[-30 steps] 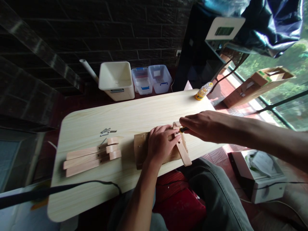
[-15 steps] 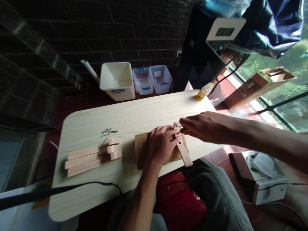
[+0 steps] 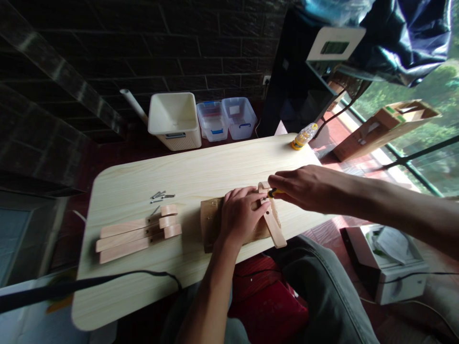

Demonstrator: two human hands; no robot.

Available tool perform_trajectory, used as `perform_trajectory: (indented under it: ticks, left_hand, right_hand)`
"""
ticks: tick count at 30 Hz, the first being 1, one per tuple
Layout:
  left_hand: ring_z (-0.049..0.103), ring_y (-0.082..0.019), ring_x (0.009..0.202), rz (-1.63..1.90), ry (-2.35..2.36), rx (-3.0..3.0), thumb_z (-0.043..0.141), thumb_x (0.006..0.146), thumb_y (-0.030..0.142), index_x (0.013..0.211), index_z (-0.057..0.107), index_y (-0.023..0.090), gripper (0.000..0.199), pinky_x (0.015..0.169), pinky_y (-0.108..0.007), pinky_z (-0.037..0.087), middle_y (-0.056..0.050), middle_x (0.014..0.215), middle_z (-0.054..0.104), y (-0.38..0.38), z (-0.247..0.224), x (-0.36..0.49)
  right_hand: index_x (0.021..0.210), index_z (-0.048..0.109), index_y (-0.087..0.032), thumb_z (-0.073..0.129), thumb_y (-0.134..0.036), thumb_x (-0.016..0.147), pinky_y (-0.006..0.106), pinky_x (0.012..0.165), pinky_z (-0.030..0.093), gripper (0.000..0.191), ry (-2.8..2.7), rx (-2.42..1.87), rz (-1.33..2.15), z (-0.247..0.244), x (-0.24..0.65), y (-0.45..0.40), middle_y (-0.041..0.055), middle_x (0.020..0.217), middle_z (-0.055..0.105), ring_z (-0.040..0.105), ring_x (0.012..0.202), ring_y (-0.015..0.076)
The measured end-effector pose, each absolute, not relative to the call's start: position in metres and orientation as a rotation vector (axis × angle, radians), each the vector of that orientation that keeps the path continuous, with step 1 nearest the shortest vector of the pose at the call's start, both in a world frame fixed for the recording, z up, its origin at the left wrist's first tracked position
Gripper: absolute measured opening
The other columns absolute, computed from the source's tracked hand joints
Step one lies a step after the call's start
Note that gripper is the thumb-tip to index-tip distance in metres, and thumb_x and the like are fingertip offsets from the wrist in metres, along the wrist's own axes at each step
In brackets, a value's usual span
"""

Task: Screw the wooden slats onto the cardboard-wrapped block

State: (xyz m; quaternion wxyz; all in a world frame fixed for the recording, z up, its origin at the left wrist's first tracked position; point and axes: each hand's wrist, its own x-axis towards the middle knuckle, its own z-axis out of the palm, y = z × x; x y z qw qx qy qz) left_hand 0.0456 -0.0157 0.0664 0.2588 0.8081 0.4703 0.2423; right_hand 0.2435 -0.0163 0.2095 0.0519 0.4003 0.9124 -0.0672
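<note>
A brown wooden block [image 3: 211,227] lies near the table's front edge, with a pale wooden leg [image 3: 275,230] set across its right end. My left hand [image 3: 241,212] is laid over the block and grips it. Its thumb and forefinger reach the leg, close around the screwdriver's tip. A black-and-yellow screwdriver [image 3: 273,193] is in my closed right hand [image 3: 292,186], held low and pointing left at the leg. The screw at its tip is mostly hidden by my fingers. A dark hole shows in the leg below the tip.
Three similar wooden legs [image 3: 124,237] with curved ends lie at the table's left, below several loose screws [image 3: 162,195]. A clear bottle with yellow ends [image 3: 304,136] stands at the far right corner. Beyond the table [image 3: 193,172] are a white bin [image 3: 174,114] and two clear tubs [image 3: 239,119].
My right hand has turned slightly on the screwdriver, and more yellow of its handle shows. The left hand, block and leg stay in place.
</note>
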Motion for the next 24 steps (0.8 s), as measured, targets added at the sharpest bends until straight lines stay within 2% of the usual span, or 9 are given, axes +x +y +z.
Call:
perform_trajectory:
  ticks: [4,9,13,19,24]
  left_hand:
    - [0.066,-0.026,0.120,0.674,1.269,2.187,0.073,0.096,0.039,0.116,0.081,0.036,0.021,0.109,-0.047,0.048,0.000,0.131,0.076,-0.0160,0.0669,0.0457]
    - [0.066,-0.025,0.120,0.674,1.268,2.184,0.074,0.096,0.039,0.115,0.081,0.036,0.021,0.110,-0.047,0.047,0.000,0.131,0.076,-0.0159,0.0683,0.0450]
    - [0.066,-0.026,0.119,0.669,1.266,2.191,0.072,0.096,0.040,0.115,0.081,0.036,0.021,0.109,-0.047,0.048,0.000,0.131,0.075,-0.0156,0.0686,0.0449]
    - [0.067,-0.026,0.119,0.671,1.269,2.180,0.074,0.096,0.040,0.115,0.081,0.037,0.021,0.109,-0.048,0.048,0.000,0.131,0.075,-0.0154,0.0671,0.0452]
    - [0.067,-0.025,0.120,0.691,1.270,2.170,0.075,0.095,0.039,0.114,0.081,0.037,0.020,0.108,-0.047,0.047,0.001,0.130,0.076,-0.0157,0.0669,0.0449]
  right_hand:
    - [0.109,0.062,-0.013,0.045,-0.024,0.110,0.032,0.057,0.025,0.021,2.748,1.208,-0.163,0.2078,0.2432,-0.0179,0.0064,0.084,0.069,0.051,0.059,0.0128]
    - [0.124,0.061,-0.013,0.052,-0.025,0.107,0.031,0.058,0.026,0.023,2.812,1.129,-0.132,0.2085,0.2497,-0.0195,0.0094,0.098,0.071,0.054,0.063,0.0130]
    - [0.119,0.064,-0.016,0.045,-0.024,0.110,0.031,0.056,0.023,0.022,2.789,1.172,-0.191,0.2087,0.2485,-0.0180,0.0057,0.092,0.069,0.049,0.058,0.0118]
    - [0.104,0.062,-0.014,0.047,-0.026,0.110,0.030,0.056,0.024,0.020,2.777,1.256,-0.228,0.2042,0.2446,-0.0148,0.0058,0.084,0.068,0.048,0.058,0.0119]
    - [0.118,0.061,-0.012,0.056,-0.025,0.104,0.029,0.058,0.029,0.020,2.819,1.185,-0.160,0.2055,0.2499,-0.0146,0.0102,0.094,0.072,0.056,0.063,0.0138]
